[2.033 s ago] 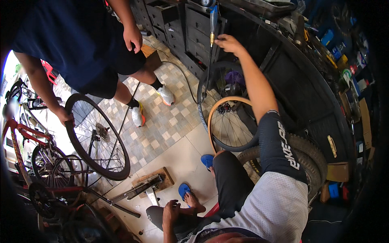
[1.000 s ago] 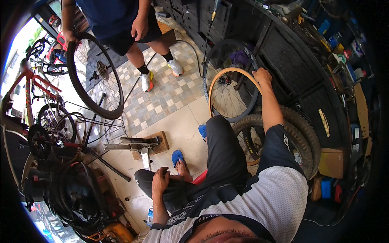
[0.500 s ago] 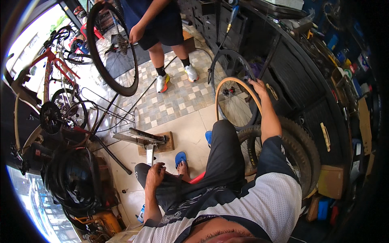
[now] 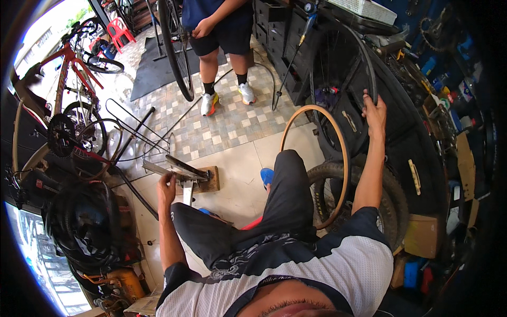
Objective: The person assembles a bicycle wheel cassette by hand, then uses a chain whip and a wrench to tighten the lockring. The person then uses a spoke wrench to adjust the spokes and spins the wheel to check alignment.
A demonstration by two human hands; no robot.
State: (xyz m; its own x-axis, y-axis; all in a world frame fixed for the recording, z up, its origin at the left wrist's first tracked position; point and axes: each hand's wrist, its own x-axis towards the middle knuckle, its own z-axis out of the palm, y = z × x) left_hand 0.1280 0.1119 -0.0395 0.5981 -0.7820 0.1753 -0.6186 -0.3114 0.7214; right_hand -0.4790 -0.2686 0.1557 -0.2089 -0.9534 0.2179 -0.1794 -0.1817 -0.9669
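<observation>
Two hands, two jobs rn. My right hand [image 4: 374, 110] is up on the black rim of the spoked wheel [image 4: 342, 79] leaning vs the dark cabinet, probably to keep it from tipping; fingers curl over the rim edge, thumb side hidden, so can't tell how tight. Tan tyre hoop [image 4: 343, 158] stands just in front, by my knee. Left hand [image 4: 166, 186] rests on the metal stand [image 4: 179, 170] w/ wood block (bracing, I guess), fingers bent, loosely closed on the bar.
</observation>
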